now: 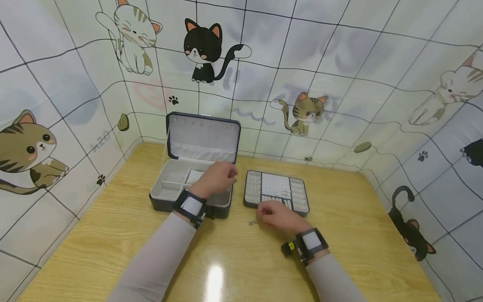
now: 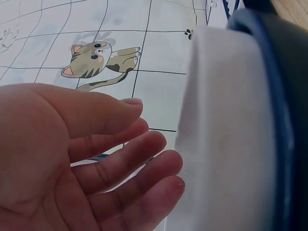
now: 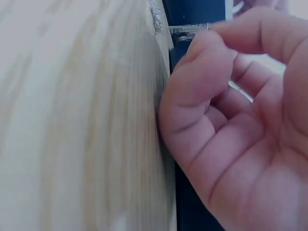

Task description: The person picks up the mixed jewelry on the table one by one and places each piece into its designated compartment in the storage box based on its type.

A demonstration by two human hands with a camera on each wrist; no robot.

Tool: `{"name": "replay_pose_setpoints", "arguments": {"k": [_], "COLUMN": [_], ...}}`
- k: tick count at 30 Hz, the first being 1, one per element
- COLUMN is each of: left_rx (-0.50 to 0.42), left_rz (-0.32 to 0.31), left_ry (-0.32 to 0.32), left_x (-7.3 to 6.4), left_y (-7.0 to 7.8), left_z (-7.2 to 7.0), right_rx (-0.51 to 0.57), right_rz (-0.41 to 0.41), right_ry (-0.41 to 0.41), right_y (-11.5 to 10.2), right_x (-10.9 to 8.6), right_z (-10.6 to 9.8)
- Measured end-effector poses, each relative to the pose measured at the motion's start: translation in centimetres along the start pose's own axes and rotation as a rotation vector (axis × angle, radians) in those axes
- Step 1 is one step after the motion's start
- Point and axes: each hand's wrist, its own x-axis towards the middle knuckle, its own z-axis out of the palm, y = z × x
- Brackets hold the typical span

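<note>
Over the right part of the open jewelry box is my left hand. In the left wrist view its fingers are loosely bent with nothing between them, close to the box's pale padded wall. My right hand is low on the table at the front edge of the jewelry tray. Thumb and forefinger come together in the right wrist view, pinching a small, thin, sparkling piece of jewelry. Just beside it on the wood lies a silvery textured piece, seen small in the head view.
The box's padded lid stands raised behind it, with a few small pieces along its top. Dividers split the box; a white item lies in one compartment. A few small pieces sit on the tray. A cat-print cloth hangs behind the wooden table.
</note>
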Motion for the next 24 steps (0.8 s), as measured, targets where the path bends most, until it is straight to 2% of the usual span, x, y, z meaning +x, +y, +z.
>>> {"name": "replay_pose_setpoints", "arguments": {"k": [7,12,18,24], "left_rx": [0.018,0.044,0.064,0.078], "left_rz": [-0.004,0.003,0.009,0.013], "left_ry": [0.005,-0.001,-0.009,-0.028], "left_x": [0.2,0.1,0.1,0.0], "left_y": [0.0,0.0,0.1,0.5], "left_z": [0.4,0.4,0.6,0.3], "right_rx": [0.147,0.24,0.256,0.241], "right_rz": [-0.047,-0.008,0.024,0.045], "right_ry": [-0.135,-0.199,-0.214,-0.14], "right_y": [1.1,1.0,0.9,0.5], "right_x": [-0.1,0.3,0.1,-0.3], "right_z": [-1.2,-1.7,-1.9,-2.3]}}
